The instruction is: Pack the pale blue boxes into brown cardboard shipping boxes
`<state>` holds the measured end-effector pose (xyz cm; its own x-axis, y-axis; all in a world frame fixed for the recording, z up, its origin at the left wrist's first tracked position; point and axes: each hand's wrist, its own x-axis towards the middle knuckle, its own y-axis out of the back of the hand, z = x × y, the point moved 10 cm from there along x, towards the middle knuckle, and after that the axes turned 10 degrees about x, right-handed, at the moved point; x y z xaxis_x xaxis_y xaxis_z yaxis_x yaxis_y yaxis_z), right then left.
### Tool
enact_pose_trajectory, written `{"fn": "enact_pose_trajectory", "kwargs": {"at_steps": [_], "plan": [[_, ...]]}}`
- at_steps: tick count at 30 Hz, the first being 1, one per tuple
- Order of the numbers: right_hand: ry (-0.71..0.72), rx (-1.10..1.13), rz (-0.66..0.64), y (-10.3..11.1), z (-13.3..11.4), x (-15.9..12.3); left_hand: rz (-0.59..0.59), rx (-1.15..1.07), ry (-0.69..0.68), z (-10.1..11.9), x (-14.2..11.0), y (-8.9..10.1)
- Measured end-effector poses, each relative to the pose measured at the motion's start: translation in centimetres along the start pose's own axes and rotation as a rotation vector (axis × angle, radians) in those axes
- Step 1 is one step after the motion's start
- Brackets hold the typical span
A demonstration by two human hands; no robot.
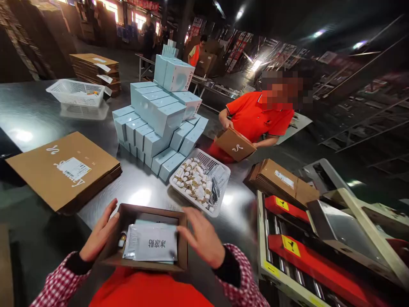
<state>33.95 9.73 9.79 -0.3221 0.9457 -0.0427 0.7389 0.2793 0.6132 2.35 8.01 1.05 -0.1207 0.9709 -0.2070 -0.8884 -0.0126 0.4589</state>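
An opened brown cardboard box [134, 210] stands close to my body at the table edge. Inside, a silver-white sachet [151, 251] with dark characters lies on top of a pale blue item, and a small vial [122, 239] sits at the left end. My left hand [100, 234] is beside the box's left wall, its fingers stretched out. At the right wall is my right hand [203, 236], fingers extended and thumb over the rim. Neither hand grips anything. Just beyond my right hand, a white plastic basket [220, 207] contains many small vials [193, 179] and some flat packets [219, 177].
Pale blue boxes [153, 113] are stacked mid-table. Flattened cartons [92, 149] lie left, and another white basket [79, 100] stands behind them. A co-worker [258, 115] holds a carton [236, 145] across the table. Right is a roller machine [287, 247] with red guides.
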Motion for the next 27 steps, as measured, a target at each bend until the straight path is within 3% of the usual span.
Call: {"fn": "enact_pose_trajectory", "kwargs": {"at_steps": [2, 3, 5, 7, 10, 12, 16, 19, 21, 24, 25, 27], "plan": [[-0.075, 0.219, -0.018, 1.5, 3.7, 0.3, -0.019, 0.029, 0.01, -1.3, -1.1, 0.9], [-0.133, 0.35, -0.082, 0.7, 5.7, 0.5, -0.052, 0.048, -0.021, -1.9, -1.8, 1.0], [-0.232, 0.589, -0.214, -3.0, 8.7, 0.5, -0.118, 0.115, -0.145, -2.7, -3.7, 1.1], [-0.271, 0.722, -0.162, -6.4, 10.2, 0.7, -0.154, 0.195, -0.274, -3.2, -6.0, 0.9], [-0.271, 0.655, 0.161, -8.4, 10.2, 0.7, -0.126, 0.279, -0.407, -3.1, -8.6, 0.0], [-0.266, 0.522, 0.271, -8.6, 9.2, 0.6, -0.102, 0.307, -0.46, -2.4, -9.6, -1.4], [-0.265, 0.377, 0.26, -8.5, 8.3, 0.7, -0.249, 0.438, -0.514, -1.3, -9.6, -5.6], [-0.263, 0.316, 0.239, -8.5, 9.1, 0.5, -0.32, 0.503, -0.557, 0.4, -8.1, -5.9], [-0.253, 0.29, 0.231, -8.7, 9.6, 0.3, -0.241, 0.633, -0.639, 2.3, -6.6, -4.5], [-0.211, 0.277, 0.211, -9.1, 9.7, 0.4, 0.032, 0.905, -0.824, 5.2, -4.8, -2.5], [-0.199, 0.273, 0.208, -9.2, 9.7, 0.4, 0.107, 0.94, -0.856, 5.6, -4.4, -2.0], [-0.174, 0.28, 0.214, -9.5, 9.7, 0.3, 0.127, 0.927, -0.862, 5.0, -3.6, -1.9]]}}
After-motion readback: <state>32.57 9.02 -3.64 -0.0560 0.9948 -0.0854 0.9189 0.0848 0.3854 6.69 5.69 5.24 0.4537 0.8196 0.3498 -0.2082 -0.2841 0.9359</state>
